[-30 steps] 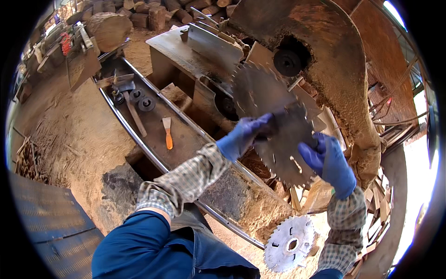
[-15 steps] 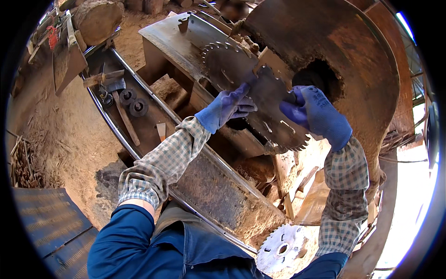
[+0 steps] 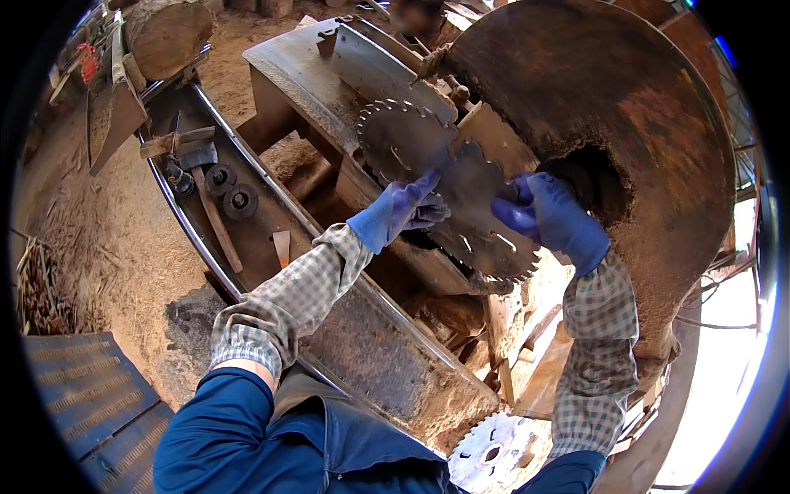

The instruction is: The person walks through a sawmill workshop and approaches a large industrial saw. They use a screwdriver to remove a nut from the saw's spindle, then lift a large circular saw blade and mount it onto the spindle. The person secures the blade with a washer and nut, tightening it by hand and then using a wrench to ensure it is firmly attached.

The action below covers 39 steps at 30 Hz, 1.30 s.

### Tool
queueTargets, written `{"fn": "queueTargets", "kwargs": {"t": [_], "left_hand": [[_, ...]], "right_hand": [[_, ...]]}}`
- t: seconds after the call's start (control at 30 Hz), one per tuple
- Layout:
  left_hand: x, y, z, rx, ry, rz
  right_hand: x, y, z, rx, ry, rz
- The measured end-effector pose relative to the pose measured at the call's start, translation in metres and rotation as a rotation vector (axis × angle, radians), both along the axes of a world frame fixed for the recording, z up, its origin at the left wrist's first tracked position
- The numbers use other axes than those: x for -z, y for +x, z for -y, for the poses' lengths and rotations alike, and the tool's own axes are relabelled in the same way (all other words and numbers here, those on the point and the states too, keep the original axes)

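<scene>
Two dark, toothed circular saw blades overlap on the machine: a far blade [image 3: 401, 142] and a nearer blade [image 3: 476, 198] with slots in its face. At the left rim of the nearer one my left hand [image 3: 403, 212], in a blue-purple glove, has its upper finger lying along the blade and the others curled at the edge. Beside the blade's right part, my gloved right hand [image 3: 559, 216] is closed, thumb and fingers round a small dark piece that is mostly hidden. A large rusty round guard [image 3: 650, 123], with a ragged hole, stands just beyond it.
A steel trough [image 3: 276, 185] left of the blades holds a hammer-like tool [image 3: 216, 214] and two black flanged rings [image 3: 239, 200]. A pale saw blade [image 3: 487, 451] lies low on the right. At the far left are a log [image 3: 169, 39] and sawdust-covered ground [image 3: 90, 210].
My right hand has shifted slightly left and down beside the blade. My left hand stays nearly in place. The round guard appears farther right as the view shifts.
</scene>
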<state>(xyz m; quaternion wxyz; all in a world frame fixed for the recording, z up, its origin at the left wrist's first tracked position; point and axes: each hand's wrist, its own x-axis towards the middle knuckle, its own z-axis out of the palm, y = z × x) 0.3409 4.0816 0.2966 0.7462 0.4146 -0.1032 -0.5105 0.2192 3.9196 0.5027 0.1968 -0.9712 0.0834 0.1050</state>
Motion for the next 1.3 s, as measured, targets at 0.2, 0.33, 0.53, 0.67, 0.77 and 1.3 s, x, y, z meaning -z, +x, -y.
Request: {"fn": "queueTargets", "kwargs": {"t": [0.2, 0.33, 0.53, 0.67, 0.77, 1.3], "left_hand": [[0.014, 0.007, 0.012, -0.041, 0.077, -0.083], [0.033, 0.012, 0.018, -0.045, 0.067, -0.116], [0.055, 0.009, 0.03, -0.069, 0.099, -0.175], [0.076, 0.009, 0.03, -0.065, 0.062, -0.2], [0.098, 0.012, 0.034, -0.068, 0.07, -0.247], [0.144, 0.007, 0.042, -0.074, 0.037, -0.261]], "right_hand": [[0.009, 0.011, 0.006, 0.048, -0.003, -0.037], [0.029, 0.019, 0.017, 0.067, 0.062, -0.032], [0.065, 0.028, 0.038, -0.109, 0.088, 0.091], [0.08, 0.034, 0.037, -0.204, -0.076, 0.142], [0.084, 0.041, 0.033, -0.153, -0.022, 0.041], [0.14, 0.055, 0.048, -0.195, -0.117, 0.038]]}}
